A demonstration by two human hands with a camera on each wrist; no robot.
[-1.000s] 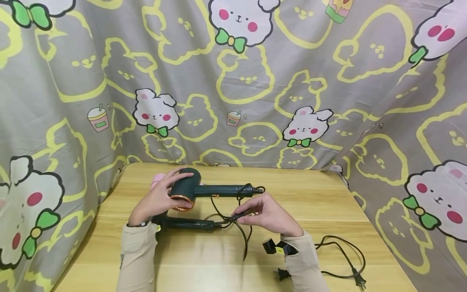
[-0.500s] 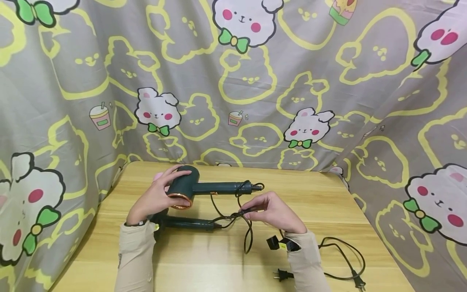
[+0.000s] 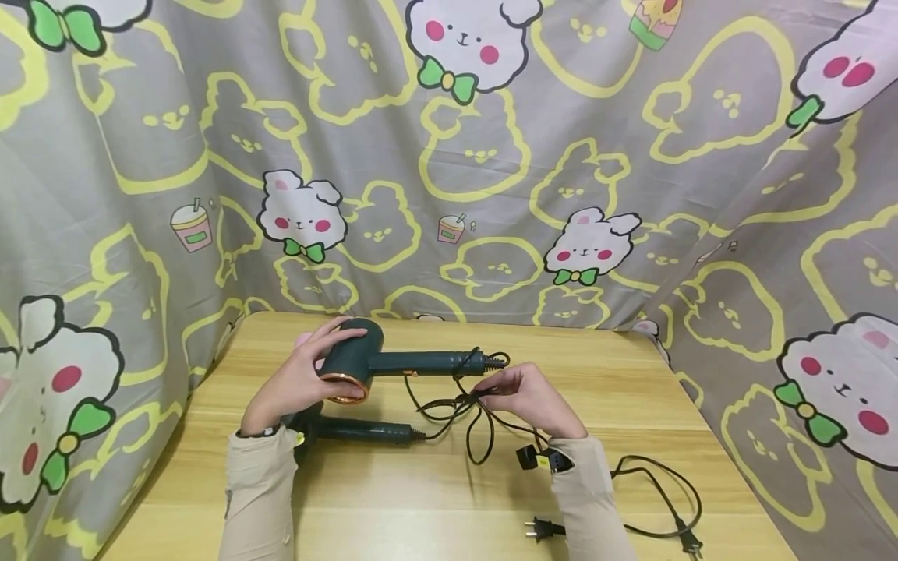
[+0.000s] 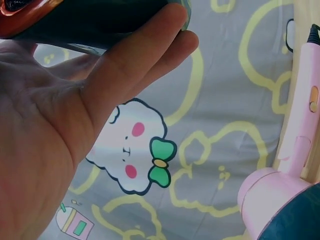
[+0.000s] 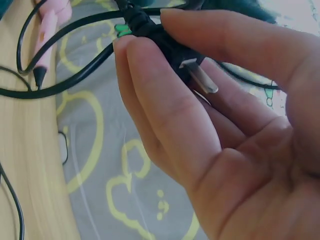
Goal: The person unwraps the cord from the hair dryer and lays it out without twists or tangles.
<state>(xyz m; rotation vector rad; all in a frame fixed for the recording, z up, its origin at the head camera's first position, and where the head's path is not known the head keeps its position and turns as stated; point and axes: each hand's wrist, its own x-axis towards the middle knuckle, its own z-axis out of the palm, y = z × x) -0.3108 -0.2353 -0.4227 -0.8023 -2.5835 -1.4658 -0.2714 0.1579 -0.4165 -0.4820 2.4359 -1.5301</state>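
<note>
In the head view my left hand (image 3: 295, 386) holds the head of a dark green hair dryer (image 3: 414, 362) with a copper-coloured rim. Fingers lie over its top and the thumb is at the rim. My right hand (image 3: 529, 397) pinches a black plug (image 5: 172, 47), whose metal prong shows in the right wrist view. From there the black cord (image 3: 481, 456) hangs in loops below the dryer's handle, and part of it is wound round the handle's end. Nearer the person lies a second dark hair dryer (image 3: 365, 430), its head partly hidden by the left forearm.
A pink hair dryer (image 4: 305, 125) lies behind the held one, mostly hidden in the head view. On the wooden table (image 3: 393, 506) by the right sleeve are a black plug (image 3: 543, 530), another plug (image 3: 690, 539) with cord, and a black block-shaped piece (image 3: 526, 457). A patterned curtain (image 3: 393, 156) surrounds the table.
My right hand has moved slightly right and away from the person, drawing the plug and cord along. The cord loops have spread and risen. My left hand keeps its grip almost unmoved.
</note>
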